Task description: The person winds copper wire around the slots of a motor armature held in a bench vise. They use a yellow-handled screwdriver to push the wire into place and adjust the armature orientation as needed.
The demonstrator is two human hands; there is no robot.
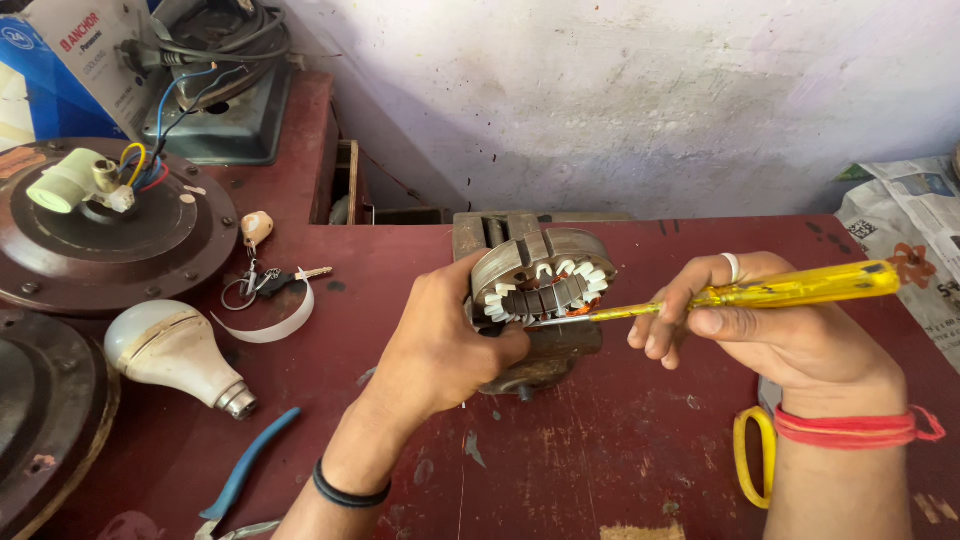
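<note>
Nearest me, my left hand (440,345) grips the motor stator (540,285), which sits mid-table on a bench vise (535,350). My right hand (770,325) holds a yellow-handled screwdriver (790,290), its tip touching the stator's white-lined slots.

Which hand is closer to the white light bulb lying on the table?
Left. The left hand grips the fan stator, right of the bulb; the right hand is farther right, holding a yellow screwdriver.

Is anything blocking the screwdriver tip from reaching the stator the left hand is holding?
Nothing visible does. The left hand grips the stator from its near side, and the screwdriver in the right hand already has its tip at the stator's slots.
</note>
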